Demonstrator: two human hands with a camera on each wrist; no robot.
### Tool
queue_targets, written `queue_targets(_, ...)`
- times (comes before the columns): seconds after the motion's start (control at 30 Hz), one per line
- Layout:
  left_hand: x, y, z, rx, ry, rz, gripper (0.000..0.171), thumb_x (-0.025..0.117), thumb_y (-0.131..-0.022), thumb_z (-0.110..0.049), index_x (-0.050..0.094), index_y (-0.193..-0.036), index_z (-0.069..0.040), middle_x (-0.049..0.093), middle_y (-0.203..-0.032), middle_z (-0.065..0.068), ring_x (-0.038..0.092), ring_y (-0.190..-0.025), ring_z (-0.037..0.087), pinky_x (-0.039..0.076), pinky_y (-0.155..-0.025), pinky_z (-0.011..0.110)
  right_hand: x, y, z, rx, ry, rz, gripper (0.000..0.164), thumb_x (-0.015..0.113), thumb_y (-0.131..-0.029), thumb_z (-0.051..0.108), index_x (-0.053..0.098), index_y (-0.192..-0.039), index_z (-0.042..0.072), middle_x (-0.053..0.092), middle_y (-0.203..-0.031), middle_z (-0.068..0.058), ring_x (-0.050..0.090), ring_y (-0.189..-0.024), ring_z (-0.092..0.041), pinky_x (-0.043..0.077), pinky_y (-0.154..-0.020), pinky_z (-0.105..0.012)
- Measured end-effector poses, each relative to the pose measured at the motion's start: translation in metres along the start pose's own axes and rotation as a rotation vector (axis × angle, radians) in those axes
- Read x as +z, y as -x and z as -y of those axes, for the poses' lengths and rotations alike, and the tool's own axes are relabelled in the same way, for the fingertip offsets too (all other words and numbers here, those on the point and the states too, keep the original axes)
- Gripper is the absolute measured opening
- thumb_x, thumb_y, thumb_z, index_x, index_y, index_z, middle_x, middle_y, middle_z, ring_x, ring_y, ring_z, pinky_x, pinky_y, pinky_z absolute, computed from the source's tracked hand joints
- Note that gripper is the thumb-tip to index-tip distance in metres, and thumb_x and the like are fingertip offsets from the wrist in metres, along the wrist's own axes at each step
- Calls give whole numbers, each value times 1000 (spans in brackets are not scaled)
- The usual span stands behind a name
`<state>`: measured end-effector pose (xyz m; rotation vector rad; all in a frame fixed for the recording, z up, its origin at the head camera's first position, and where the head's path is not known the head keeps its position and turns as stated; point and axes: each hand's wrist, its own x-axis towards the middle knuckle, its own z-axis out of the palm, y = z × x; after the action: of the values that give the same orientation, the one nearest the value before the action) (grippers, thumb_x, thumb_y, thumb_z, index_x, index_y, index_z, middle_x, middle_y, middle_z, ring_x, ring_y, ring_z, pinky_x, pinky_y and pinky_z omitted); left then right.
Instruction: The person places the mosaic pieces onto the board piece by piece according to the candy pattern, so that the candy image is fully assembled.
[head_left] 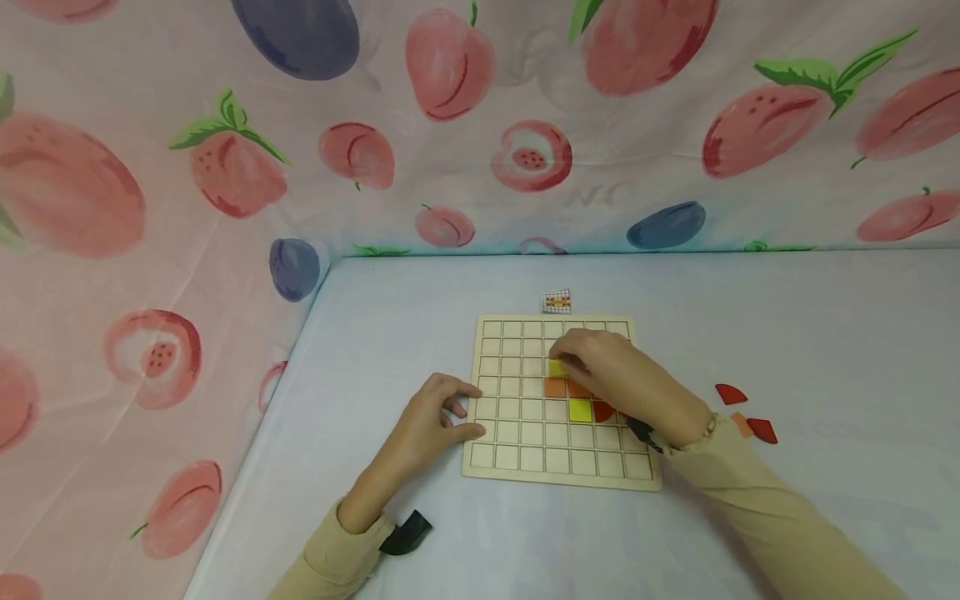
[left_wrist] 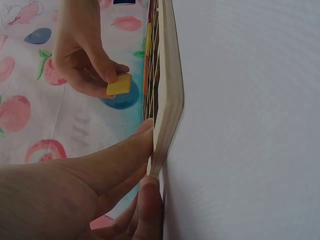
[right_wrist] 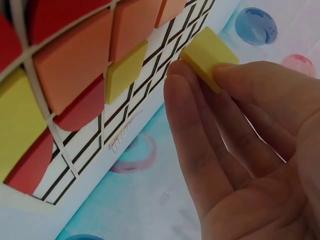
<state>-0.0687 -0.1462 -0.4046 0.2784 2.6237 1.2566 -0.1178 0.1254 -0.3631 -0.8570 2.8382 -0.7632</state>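
Observation:
My right hand (head_left: 618,375) is over the pale wooden grid board (head_left: 510,481), pinching a yellow square tile (right_wrist: 210,55) between thumb and fingertips. In the left wrist view the held tile (left_wrist: 119,85) stands apart from the board's face. My left hand (head_left: 431,421) touches the board's left edge with thumb and fingertips. On the board lie an orange tile (head_left: 555,387), another yellow square (head_left: 581,410) and a red curved piece (head_left: 602,411). The right wrist view shows more orange, red and yellow pieces on the grid; from the head view the right hand hides some of them.
Right of the board lie a red wedge (head_left: 731,393), a second red piece (head_left: 762,430) and a small orange piece (head_left: 741,423) partly behind the sleeve. A small pattern card (head_left: 557,301) lies beyond the far edge. Fruit-print cloth (head_left: 525,100) walls the back and left.

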Motion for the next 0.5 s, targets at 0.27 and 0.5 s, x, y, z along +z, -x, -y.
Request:
queue_targets(0.27,-1,0,-1,-2,-3,0,40,84,-79,-9,68,-116,-13,55,-113,3,54,-81,13,49,-71,23,4,-6,0,-7,10,-24,11,65,-92,0,73,-100,4,72,-98,-7,65,-87,-19,56,-82,-38)
queue_targets(0.5,-1,0,-3,11,-19,-3,40,84,-78,-9,68,-115,-11,56,-115,5,55,-83,12,50,-71,23,9,-6,-2,-10,17,-27,11,67,-91,0,73,-100,3,71,-98,-8,65,-85,-18,57,-78,-36)
